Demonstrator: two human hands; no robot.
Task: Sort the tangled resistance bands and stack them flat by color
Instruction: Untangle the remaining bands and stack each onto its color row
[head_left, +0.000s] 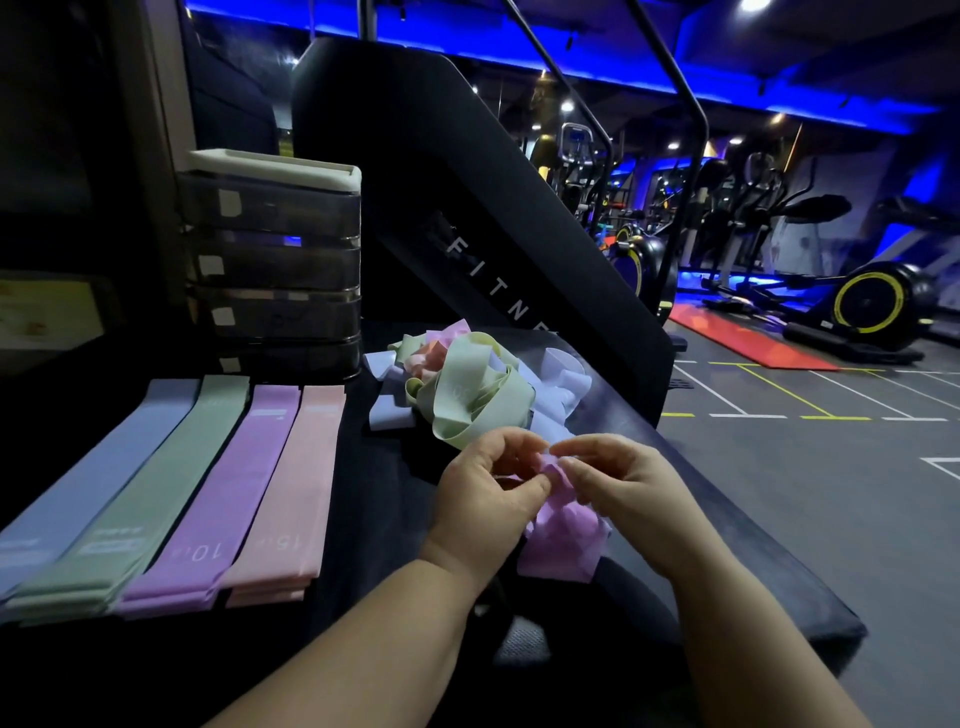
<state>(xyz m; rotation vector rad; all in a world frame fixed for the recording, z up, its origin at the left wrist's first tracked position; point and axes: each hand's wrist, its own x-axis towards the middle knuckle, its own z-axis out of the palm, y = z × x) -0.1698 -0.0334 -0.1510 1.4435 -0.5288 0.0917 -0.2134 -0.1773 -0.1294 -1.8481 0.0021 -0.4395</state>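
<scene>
My left hand (485, 493) and my right hand (618, 486) both pinch a crumpled purple band (563, 540), which hangs from my fingers down to the black surface. Just beyond lies a tangled pile of bands (467, 387), pale green on top with blue, pink and purple mixed in. On the left lie flat stacks side by side: a blue stack (88, 475), a green stack (150, 499), a purple stack (228, 493) and a pink stack (293, 488).
A black padded surface (374, 499) holds everything. A dark drawer unit (272, 260) with a white top stands behind the stacks. A black machine panel (493, 223) rises behind the pile. The gym floor with exercise bikes (878, 301) drops off to the right.
</scene>
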